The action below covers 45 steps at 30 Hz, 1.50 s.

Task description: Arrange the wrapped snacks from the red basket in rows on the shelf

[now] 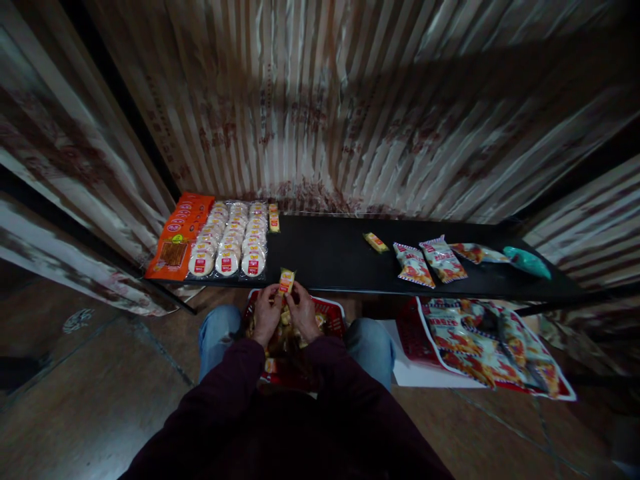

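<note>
Between my fingertips is a small yellow snack packet [287,281] with a red label, raised near the front edge of the black shelf. My left hand [267,312] pinches its left side, and my right hand [303,311] grips the right side. Below both hands, between my knees, a red basket [336,313] contains similar yellow packets, partly covered by my hands and sleeves. Two like packets [274,222] lie at the back of the shelf beside rows of round white wrapped snacks [229,262]. Another yellow packet [375,243] lies alone farther right.
Orange snack bags [175,250] lie at the shelf's [320,257] left end. Toward the right are striped snack bags [413,265] and a green packet [527,261]. A second red basket [420,340] full of striped bags stands on the floor. A brown-striped covering [310,120] hangs behind.
</note>
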Tool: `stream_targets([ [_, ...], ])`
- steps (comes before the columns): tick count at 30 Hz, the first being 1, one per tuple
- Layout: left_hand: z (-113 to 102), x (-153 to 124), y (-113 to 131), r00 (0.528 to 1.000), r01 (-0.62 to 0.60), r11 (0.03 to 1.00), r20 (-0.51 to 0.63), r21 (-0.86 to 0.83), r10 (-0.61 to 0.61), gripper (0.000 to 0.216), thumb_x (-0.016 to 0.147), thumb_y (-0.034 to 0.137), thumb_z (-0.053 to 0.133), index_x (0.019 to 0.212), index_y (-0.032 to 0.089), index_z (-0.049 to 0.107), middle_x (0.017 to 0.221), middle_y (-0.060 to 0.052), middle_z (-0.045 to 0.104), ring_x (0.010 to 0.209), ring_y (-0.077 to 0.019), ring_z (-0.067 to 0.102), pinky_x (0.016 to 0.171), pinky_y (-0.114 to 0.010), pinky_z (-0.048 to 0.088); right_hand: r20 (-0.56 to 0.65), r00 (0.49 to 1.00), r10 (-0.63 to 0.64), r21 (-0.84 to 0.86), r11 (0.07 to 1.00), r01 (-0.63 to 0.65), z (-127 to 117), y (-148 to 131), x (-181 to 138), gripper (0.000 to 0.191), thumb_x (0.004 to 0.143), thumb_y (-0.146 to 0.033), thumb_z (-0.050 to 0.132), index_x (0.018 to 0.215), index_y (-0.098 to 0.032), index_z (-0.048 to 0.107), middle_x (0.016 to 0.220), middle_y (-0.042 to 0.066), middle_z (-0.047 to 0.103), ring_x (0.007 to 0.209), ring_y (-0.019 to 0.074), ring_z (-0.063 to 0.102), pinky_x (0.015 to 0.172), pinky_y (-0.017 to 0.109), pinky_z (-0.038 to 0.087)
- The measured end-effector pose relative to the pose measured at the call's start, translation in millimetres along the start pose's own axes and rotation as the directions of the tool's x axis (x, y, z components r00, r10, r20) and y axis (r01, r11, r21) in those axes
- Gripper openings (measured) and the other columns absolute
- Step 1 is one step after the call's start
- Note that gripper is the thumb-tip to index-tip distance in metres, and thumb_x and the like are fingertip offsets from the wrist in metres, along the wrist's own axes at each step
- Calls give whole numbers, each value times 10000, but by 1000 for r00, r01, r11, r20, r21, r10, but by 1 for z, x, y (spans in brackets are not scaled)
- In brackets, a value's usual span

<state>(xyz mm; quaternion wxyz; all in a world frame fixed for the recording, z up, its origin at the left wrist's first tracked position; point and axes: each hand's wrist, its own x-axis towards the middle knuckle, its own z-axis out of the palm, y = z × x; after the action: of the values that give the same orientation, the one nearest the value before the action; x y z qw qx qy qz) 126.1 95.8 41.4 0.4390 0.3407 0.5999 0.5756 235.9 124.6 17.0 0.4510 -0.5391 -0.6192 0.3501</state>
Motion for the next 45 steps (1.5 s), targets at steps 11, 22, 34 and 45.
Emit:
stream_targets([
  [11, 15, 32, 24, 992, -74, 991, -90, 115, 84, 305, 703, 10, 562, 875, 220, 702, 932, -64, 591, 996, -223, 546, 993, -334, 377, 8, 1000, -1, -76, 997, 2, 2, -11, 45, 322, 788, -247, 572, 1097, -196, 648, 958, 84, 661, 873, 225, 598, 858, 369, 477],
  [22, 26, 57, 23, 985, -126, 860, -45, 495, 169, 353, 785, 94, 480, 1093, 139, 648, 1116, -120, 631, 1065, -209, 576, 994, -345, 435, -1, 1000, 25, -264, 964, -24, 12, -12, 72, 300, 810, -206, 551, 1101, -201, 622, 966, 51, 678, 874, 181, 624, 821, 306, 484],
  [34, 41, 88, 21, 986, -96, 877, -73, 471, 148, 362, 877, 226, 393, 1154, 162, 616, 1204, -111, 631, 1166, -211, 546, 1041, -364, 406, 8, 998, 66, -258, 964, -62, 28, -3, 115, 337, 803, -201, 542, 1131, -191, 617, 971, 65, 680, 873, 186, 627, 812, 305, 483],
  [45, 57, 112, 27, 990, -77, 904, -73, 419, 118, 403, 905, 293, 359, 1204, 154, 590, 1360, -122, 542, 1299, -209, 455, 1124, -374, 313, 23, 1000, 9, -183, 983, -5, 39, 2, 148, 355, 783, -229, 512, 1118, -202, 626, 976, 50, 687, 877, 179, 615, 810, 288, 482],
])
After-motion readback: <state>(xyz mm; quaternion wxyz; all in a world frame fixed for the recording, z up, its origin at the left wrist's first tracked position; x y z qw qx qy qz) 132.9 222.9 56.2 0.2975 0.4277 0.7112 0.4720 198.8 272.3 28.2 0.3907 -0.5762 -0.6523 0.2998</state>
